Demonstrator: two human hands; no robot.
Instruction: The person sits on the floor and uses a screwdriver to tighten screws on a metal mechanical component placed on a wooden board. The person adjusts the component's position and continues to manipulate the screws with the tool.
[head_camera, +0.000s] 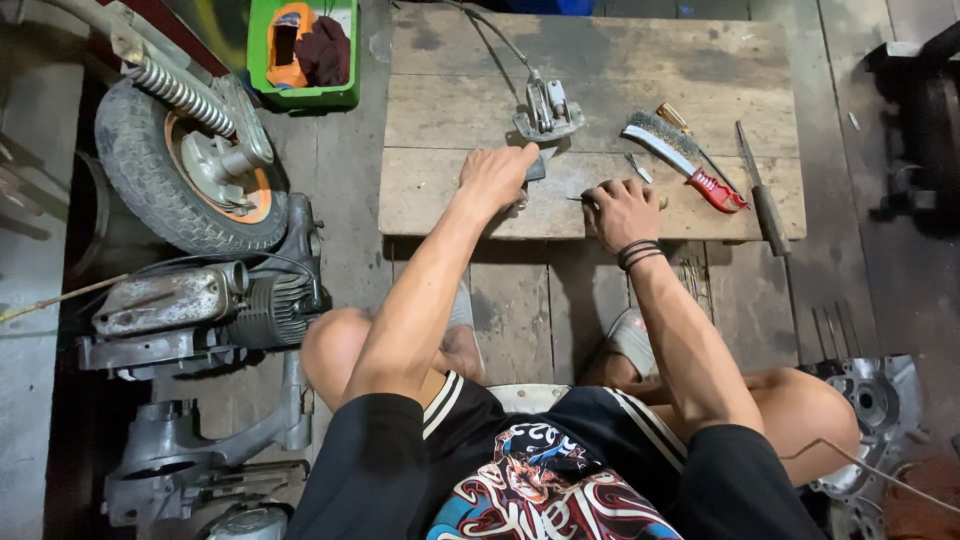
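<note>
Left hand: your left hand (492, 178) presses a dark metal part (534, 171) onto the worn wooden tabletop (440, 190), grip clamped on it.
Right hand: your right hand (622, 212) pinches a thin metal pick (577, 199), grip closed.
Nearby: a grey metal brake caliper (546, 112) sits just beyond; a red-handled wire brush (682, 158) lies to the right.

Near the wooden board's (450, 110) right edge we see a red-handled wire brush (680, 155) beside a wooden-handled file (765, 195); a green plastic crate (304, 50) sits beyond its left corner.
</note>
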